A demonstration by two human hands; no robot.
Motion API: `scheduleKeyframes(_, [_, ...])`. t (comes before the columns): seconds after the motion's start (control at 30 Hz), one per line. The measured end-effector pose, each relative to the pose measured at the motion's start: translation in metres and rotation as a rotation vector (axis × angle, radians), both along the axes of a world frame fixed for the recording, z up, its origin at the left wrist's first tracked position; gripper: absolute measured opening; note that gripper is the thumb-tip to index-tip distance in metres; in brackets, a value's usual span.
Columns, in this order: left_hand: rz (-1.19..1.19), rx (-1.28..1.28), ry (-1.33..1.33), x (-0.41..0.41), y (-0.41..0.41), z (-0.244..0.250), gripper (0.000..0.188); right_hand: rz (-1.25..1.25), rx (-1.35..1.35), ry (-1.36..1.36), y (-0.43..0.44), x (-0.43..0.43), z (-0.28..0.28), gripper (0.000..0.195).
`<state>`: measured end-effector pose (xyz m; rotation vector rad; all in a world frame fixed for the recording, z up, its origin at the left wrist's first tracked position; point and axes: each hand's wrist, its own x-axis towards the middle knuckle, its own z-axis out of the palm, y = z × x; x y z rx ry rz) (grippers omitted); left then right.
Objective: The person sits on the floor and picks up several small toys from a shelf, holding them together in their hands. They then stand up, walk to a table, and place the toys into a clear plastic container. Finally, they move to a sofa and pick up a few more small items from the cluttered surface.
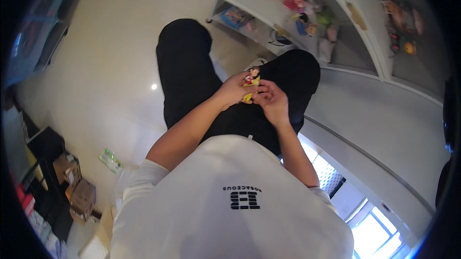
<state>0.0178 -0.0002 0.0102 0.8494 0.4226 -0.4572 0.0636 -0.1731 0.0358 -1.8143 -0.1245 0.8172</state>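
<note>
A small toy figurine [254, 73] with brown hair, a red-and-white top and a yellow lower part is held over my lap. My left hand [231, 91] grips it from the left, with the thumb across its middle. From the right, the fingertips of my right hand [274, 103] pinch its lower yellow part. Fingers cover some of the figurine. Below the hands are my black trousers [187, 64], knees apart.
A white shelf unit [248, 5] at upper right holds several colourful toys. A long white panel [371, 111] runs along my right side. At lower left stand cardboard boxes [83, 196], and a green-and-white package [111, 160] lies on the pale floor [119, 61].
</note>
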Motion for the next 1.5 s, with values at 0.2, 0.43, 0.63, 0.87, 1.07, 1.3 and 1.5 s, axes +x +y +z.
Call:
scheduleKeyframes(0.2, [-0.105, 0.097, 0.022, 0.013, -0.005, -0.002, 0.048, -0.175, 0.019, 0.044, -0.011, 0.004, 0.015, 0.038])
scheduleKeyframes(0.43, [-0.134, -0.015, 0.032, 0.018, -0.018, -0.002, 0.046, -0.275, -0.003, -0.062, -0.033, 0.0, 0.007, 0.036])
scheduleKeyframes(0.63, [-0.016, -0.125, -0.001, 0.022, -0.021, -0.015, 0.039, -0.351, -0.019, -0.127, -0.028, 0.008, 0.0, 0.04])
scheduleKeyframes(0.87, [0.154, -0.285, 0.087, 0.02, -0.008, -0.016, 0.042, -0.368, 0.001, -0.304, -0.024, 0.023, -0.033, 0.04])
scheduleKeyframes(1.07, [0.015, -0.237, -0.047, 0.014, -0.008, -0.026, 0.043, -0.147, 0.059, -0.245, -0.006, 0.011, -0.016, 0.042])
scheduleKeyframes(1.3, [0.011, 0.012, -0.007, 0.02, -0.019, -0.022, 0.041, -0.231, 0.098, -0.264, -0.019, 0.017, -0.027, 0.043])
scheduleKeyframes(1.5, [-0.009, 0.227, -0.151, 0.02, -0.024, -0.018, 0.079, -0.103, 0.013, -0.092, -0.015, 0.029, -0.017, 0.045])
